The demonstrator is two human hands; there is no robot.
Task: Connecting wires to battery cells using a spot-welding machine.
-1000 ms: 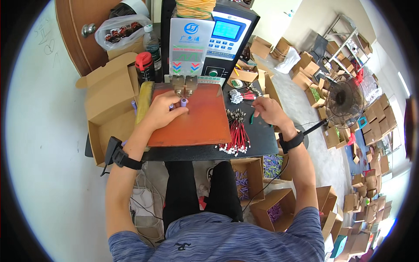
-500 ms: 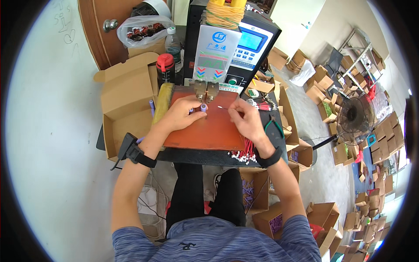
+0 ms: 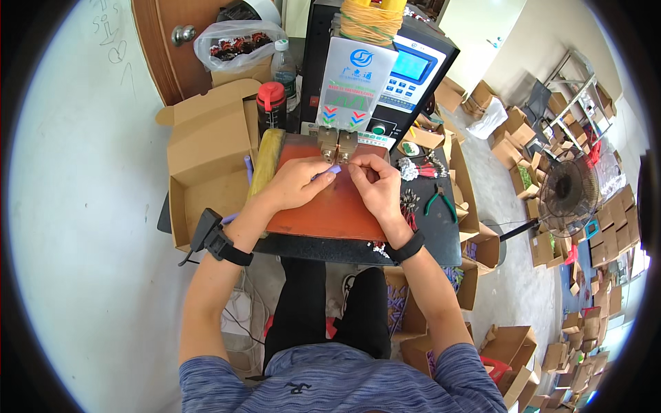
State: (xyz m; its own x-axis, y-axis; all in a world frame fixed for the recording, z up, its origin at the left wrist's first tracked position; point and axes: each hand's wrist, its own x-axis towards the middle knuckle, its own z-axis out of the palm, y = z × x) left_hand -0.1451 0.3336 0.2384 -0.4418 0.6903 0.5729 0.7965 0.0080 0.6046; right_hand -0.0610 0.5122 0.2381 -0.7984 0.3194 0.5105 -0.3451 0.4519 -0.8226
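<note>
Where both hands meet under the two metal welding heads (image 3: 337, 144), one small purple cell (image 3: 332, 169) lies pinched between them, its long axis running left-right. The left hand (image 3: 297, 183) grasps one end, the right hand (image 3: 374, 184) the other. Beneath lies one rust-brown board (image 3: 323, 213); right of the grip sits one pair of green-handled pliers (image 3: 441, 202).

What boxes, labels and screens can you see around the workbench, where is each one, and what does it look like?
Screen: on the black machine behind the bench, a small rectangle glowing blue.
Label panel: front of the machine, tall, white with red, green and blue marks.
Open cardboard box: left of the bench, brown, flaps up.
Plastic bag: far left by the door, clear, holding dark parts.
</note>
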